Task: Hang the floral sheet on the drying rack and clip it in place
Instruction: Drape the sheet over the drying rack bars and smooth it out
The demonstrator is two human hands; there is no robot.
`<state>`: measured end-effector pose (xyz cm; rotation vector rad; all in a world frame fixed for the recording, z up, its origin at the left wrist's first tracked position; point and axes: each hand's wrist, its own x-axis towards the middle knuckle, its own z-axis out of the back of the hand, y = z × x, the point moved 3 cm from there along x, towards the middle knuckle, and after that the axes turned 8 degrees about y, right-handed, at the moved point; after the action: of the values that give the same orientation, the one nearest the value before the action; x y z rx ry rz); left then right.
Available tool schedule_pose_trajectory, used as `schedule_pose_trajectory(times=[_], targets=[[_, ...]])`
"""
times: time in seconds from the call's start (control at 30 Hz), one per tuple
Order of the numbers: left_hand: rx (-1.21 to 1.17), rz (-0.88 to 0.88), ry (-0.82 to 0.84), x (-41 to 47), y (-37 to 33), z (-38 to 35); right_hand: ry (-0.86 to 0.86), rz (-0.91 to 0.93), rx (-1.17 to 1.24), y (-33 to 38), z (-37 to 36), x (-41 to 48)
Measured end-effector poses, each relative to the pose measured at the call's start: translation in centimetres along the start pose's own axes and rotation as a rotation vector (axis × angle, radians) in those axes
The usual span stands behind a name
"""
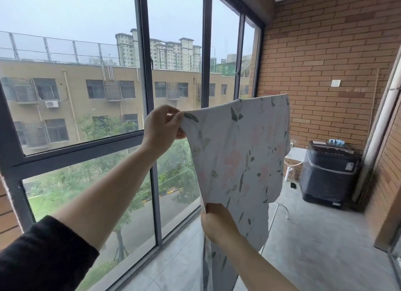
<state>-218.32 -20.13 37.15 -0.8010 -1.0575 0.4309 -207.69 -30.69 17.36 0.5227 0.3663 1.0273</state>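
Sheet [238, 152] | white, pink blooms, green leaves | left hand [161, 128] pinches corner

The white floral fabric sheet [240, 152] hangs across the centre like a curtain and bars the way from 12 to 6 o'clock. The dark-framed glass window [147, 74] closes off 9 to 12 o'clock. Open grey concrete floor [314, 236] lies at 4 o'clock. The plastic-wrapped black washing machine [329, 171] stands at 3 o'clock against the red brick wall [325, 52].

Brick wall [321, 52] (orange), tall windows [86, 74].
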Motion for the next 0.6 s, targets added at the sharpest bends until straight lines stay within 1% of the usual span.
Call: schedule_pose_trajectory(times=[0.13, 0.27, 0.4, 0.47, 0.6], targets=[[-0.043, 0.023, -0.010, -0.6, 1.4, 0.4, -0.010, 0.017, 0.009, -0.2, -0.9, -0.3], [0.000, 0.059, 0.032, -2.2, 4.1, 0.1, -0.004, -0.082, 0.123, -1.4, -1.6, -0.2], [0.050, 0.152, 0.095, -4.5, 7.4, -1.0, 0.024, -0.187, 0.091, -3.2, -2.7, -0.3], [0.059, 0.206, 0.140, -5.6, 9.1, -1.6, 0.028, -0.220, 0.129, -4.0, -3.2, -0.5], [0.071, 0.265, 0.182, -7.0, 11.5, -3.0, 0.063, -0.183, 0.075, -4.8, -3.1, -1.3]])
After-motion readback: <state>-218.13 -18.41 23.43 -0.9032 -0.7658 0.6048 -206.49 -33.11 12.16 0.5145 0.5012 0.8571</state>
